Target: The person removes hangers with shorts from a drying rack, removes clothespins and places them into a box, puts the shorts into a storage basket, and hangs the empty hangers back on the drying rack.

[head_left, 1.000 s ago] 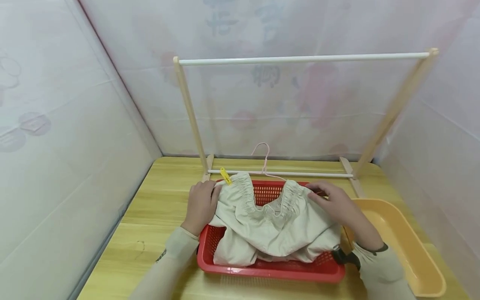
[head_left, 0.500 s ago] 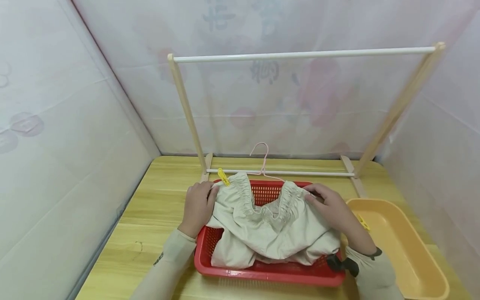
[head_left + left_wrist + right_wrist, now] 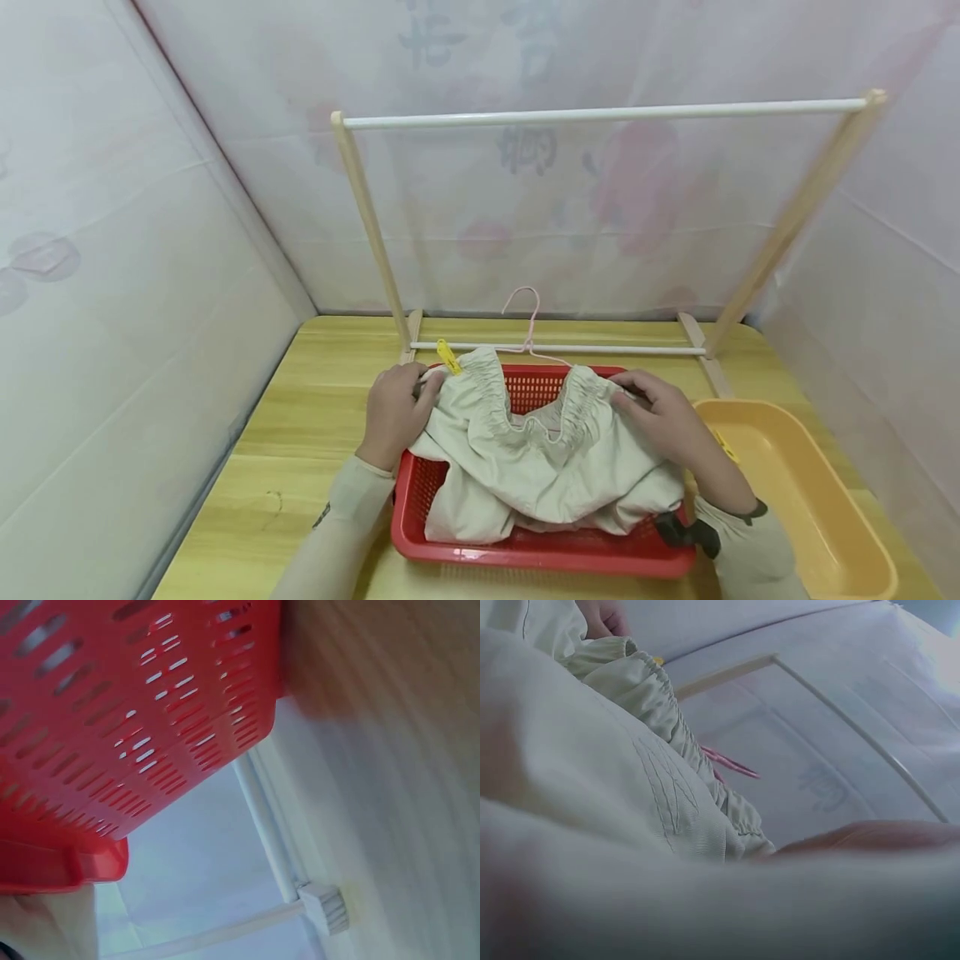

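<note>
A: Where is the pale garment (image 3: 540, 475) found?
B: It is draped over the red basket (image 3: 540, 560), with its gathered waistband turned toward the rack and its lower folds resting within the basket's rim.

A: How is it held?
B: By 2 hands. Its upper left corner is pinched by the left hand (image 3: 393, 412), with the thumb laid on the cloth. The upper right corner is gripped by the right hand (image 3: 667, 417), with the thumb in front; its fingertips are partly hidden.

A: Is anything fastened to it?
B: 1 yellow clip (image 3: 449, 357) is seen at the top edge, just beside the left hand. The pink hanger (image 3: 530, 337) is partly covered by the waistband, and its hook is left exposed above.

A: And around the basket?
B: A 2nd yellow clip (image 3: 726, 447) is partly hidden by the right forearm, at the near side of the orange tray (image 3: 806, 500). The wooden rack (image 3: 600, 115) is stood behind the basket on the table (image 3: 330, 408). In the left wrist view, the basket's slotted wall is shown close up.
</note>
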Motion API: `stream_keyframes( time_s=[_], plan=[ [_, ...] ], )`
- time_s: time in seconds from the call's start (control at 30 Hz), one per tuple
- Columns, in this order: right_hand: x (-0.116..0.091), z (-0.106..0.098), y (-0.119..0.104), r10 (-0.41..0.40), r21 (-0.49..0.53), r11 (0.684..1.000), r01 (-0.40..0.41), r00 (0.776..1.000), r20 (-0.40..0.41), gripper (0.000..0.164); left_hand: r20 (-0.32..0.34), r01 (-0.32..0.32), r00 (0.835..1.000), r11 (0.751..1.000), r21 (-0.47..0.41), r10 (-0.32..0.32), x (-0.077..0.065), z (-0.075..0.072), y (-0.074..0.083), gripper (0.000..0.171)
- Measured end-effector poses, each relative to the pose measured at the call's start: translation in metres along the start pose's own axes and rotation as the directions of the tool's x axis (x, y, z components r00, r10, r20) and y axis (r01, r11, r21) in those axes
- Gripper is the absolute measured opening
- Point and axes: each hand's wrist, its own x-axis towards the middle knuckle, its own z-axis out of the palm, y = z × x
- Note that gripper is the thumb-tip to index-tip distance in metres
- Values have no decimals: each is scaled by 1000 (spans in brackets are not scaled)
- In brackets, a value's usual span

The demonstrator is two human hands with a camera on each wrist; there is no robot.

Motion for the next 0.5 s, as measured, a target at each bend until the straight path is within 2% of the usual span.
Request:
stream_keyframes(
  time_s=[0.17,0.33,0.43,0.5],
  plan=[
    [-3,-5,-3,-30,18,999,30,1000,4,16,-68,-31,997,999,-16,30,-4,5,-1,20],
    [-8,-20,-5,-72,29,997,70,995,76,20,-95,-58,994,998,-22,56,-4,10,1,20],
    [-13,-30,-5,-90,-12,996,91,992,91,24,-95,-68,993,997,-22,66,-2,11,2,20],
    [-14,-35,-7,-111,-57,992,115,991,68,26,-97,-72,993,997,-21,69,-2,10,2,21]
  ],
)
